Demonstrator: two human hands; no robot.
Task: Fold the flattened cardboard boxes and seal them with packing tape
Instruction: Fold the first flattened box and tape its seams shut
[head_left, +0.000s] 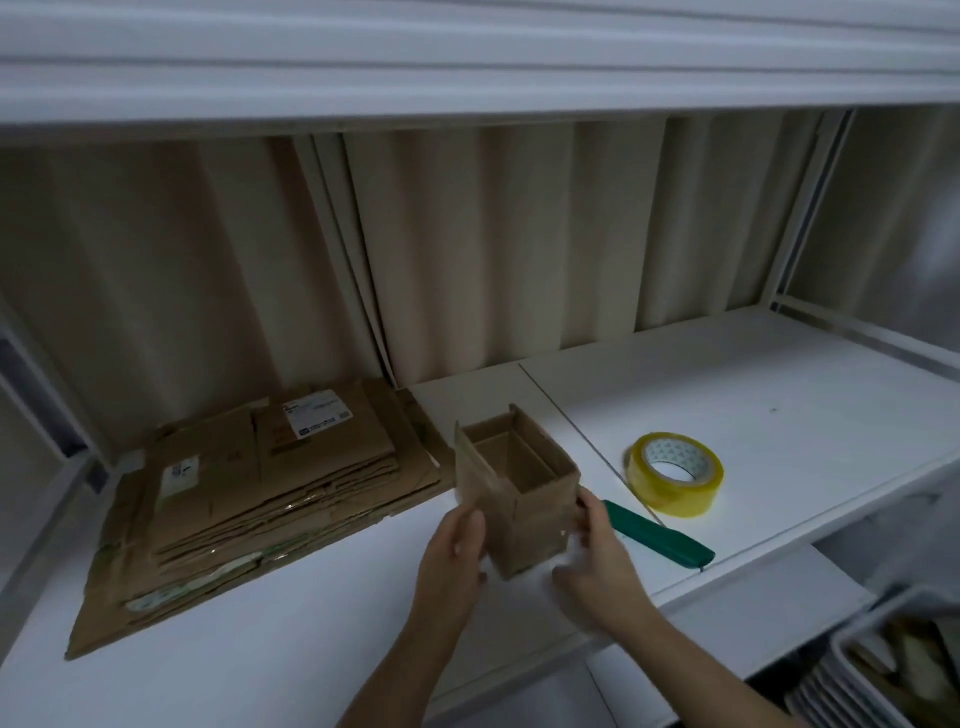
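A small cardboard box (519, 493) stands opened up near the front middle of the white shelf (753, 415), its top open so the brown inside walls and a folded inner flap show. The left hand (454, 551) holds the box's left side, thumb up against the near-left face and the fingers wrapped round behind that face, where they are hidden. The right hand (597, 556) holds the right side, fingers curled against the right wall with the thumb low towards the box's near corner (the lower edge of that hand is blurred, so exactly how the thumb lies cannot be told). Just to the left of the box, and touching nothing but the shelf, lies a stack of flattened cardboard boxes (270, 493), several layers deep, with white shipping labels on the upper sheets and the largest sheet at the bottom jutting out towards the front. To the right, just beside the right hand, a green utility knife (660, 535) lies flat and slanted on the shelf. Beyond it, near but apart, a roll of yellowish packing tape (675, 473) lies on its side with its hole facing up. Behind everything hangs a beige pleated curtain (493, 234), and at the lower right corner sits a white crate (852, 680) with dim shapes inside it.
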